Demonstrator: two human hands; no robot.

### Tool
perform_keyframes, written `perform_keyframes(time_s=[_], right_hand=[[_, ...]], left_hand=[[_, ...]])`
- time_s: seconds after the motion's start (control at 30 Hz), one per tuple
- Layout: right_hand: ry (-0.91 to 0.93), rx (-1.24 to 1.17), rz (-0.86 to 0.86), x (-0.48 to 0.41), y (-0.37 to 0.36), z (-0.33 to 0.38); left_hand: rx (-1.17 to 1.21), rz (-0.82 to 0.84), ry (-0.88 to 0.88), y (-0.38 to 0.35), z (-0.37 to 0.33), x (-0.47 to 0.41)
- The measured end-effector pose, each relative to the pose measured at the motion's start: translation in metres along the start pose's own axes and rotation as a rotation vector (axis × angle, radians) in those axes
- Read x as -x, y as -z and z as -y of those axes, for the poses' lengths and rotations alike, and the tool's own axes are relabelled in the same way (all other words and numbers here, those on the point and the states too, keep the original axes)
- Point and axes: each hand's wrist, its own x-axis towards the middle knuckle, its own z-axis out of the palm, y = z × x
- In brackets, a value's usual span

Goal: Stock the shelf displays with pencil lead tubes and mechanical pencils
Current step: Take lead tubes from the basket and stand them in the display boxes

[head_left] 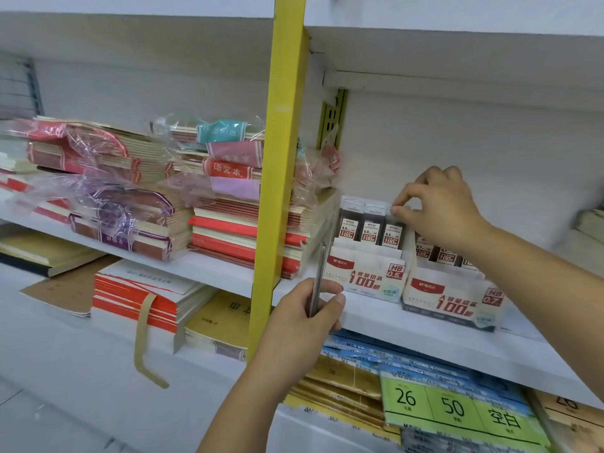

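Head cam is showing the right hand [439, 209] pinching a lead tube [392, 235] in the 0.5 box [362, 277], left hand [305, 322] at its 7 o'clock gripping a thin grey pencil [322, 266].

We lose tops of the 0.7 lead tubes [446, 256] behind our right hand [441, 207], and the mechanical pencil [322, 266] bottom inside our left hand [307, 322].

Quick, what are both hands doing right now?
Left hand: grips a slim grey object, hard to identify.
Right hand: pinches a lead tube in the 0.5 box.
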Motion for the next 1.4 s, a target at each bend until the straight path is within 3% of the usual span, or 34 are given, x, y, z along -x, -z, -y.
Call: perform_keyframes(time_s=[0.07, 0.13, 0.23, 0.33, 0.5, 0.67, 0.8, 0.9, 1.03, 1.1, 1.2, 1.3, 1.4], right_hand=[[0.023, 0.029, -0.069, 0.009, 0.007, 0.004], [0.027, -0.178, -0.108, 0.03, 0.016, 0.015], [0.035, -0.663, 0.092, 0.079, 0.03, 0.044], [0.018, -0.855, 0.286, 0.11, 0.031, 0.06], [-0.127, -1.02, 0.234, 0.116, 0.027, 0.054], [-0.264, -1.1, 0.222, 0.128, 0.029, 0.039], [-0.234, -1.015, 0.337, 0.138, 0.033, 0.037], [-0.112, -0.861, 0.402, 0.139, 0.033, 0.036], [0.046, -0.784, 0.453, 0.131, 0.035, 0.042], [0.099, -0.792, 0.486, 0.121, 0.038, 0.04], [0.031, -0.923, 0.282, 0.094, 0.049, 0.029], [-0.027, -0.903, -0.051, 0.061, 0.06, 0.019], [0.008, -0.717, -0.142, 0.037, 0.054, 0.013]], left_hand=[[-0.041, 0.004, -0.014, 0.0, -0.001, 0.002], [-0.092, 0.005, -0.025, -0.002, -0.003, 0.003], [-0.179, 0.034, -0.036, -0.007, -0.004, 0.007], [-0.241, 0.09, -0.059, -0.019, -0.007, 0.015], [-0.161, 0.122, -0.04, -0.015, -0.012, 0.022], [0.202, 0.15, 0.08, -0.004, -0.02, 0.028], [0.198, 0.082, 0.082, -0.006, -0.022, 0.026], [0.132, 0.036, 0.054, -0.009, -0.022, 0.022], [0.059, 0.041, -0.058, -0.013, -0.026, 0.014], [0.013, -0.062, -0.149, -0.018, -0.026, 0.009], [-0.415, -0.249, -0.349, -0.025, -0.017, 0.0], [-0.697, -0.24, -0.452, -0.033, -0.002, -0.009], [-0.81, -0.207, -0.456, -0.038, 0.011, -0.018]])
